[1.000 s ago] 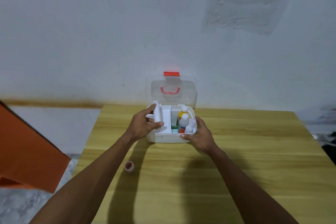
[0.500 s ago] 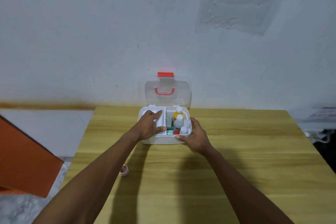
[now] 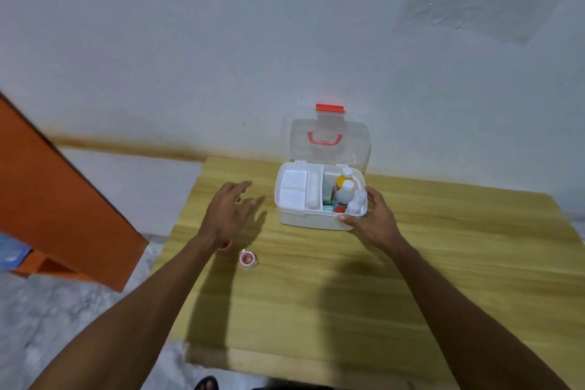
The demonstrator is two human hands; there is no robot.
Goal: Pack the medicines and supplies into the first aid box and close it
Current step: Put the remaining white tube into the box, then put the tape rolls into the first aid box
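The white first aid box (image 3: 311, 221) stands on the wooden table (image 3: 348, 279) near the wall, its clear lid (image 3: 330, 142) with red handle and latch upright. A white divided tray (image 3: 299, 188) sits in its left half. Several bottles (image 3: 346, 191) stand in the right half. My right hand (image 3: 373, 218) grips the box's front right corner. My left hand (image 3: 232, 212) hovers left of the box, fingers spread, holding nothing. A small tape roll with a red core (image 3: 247, 259) lies on the table near my left wrist. A small red thing (image 3: 225, 245) peeks out under that wrist.
An orange panel (image 3: 57, 199) slants at the left beside the table. The wall runs right behind the box. The table's left and near edges drop to a marbled floor (image 3: 63, 310). A sandal toe (image 3: 206, 383) shows at the bottom.
My left hand has let go of the white tray, now seated flat in the box, and pulled back to the left. My view has swung left and down.
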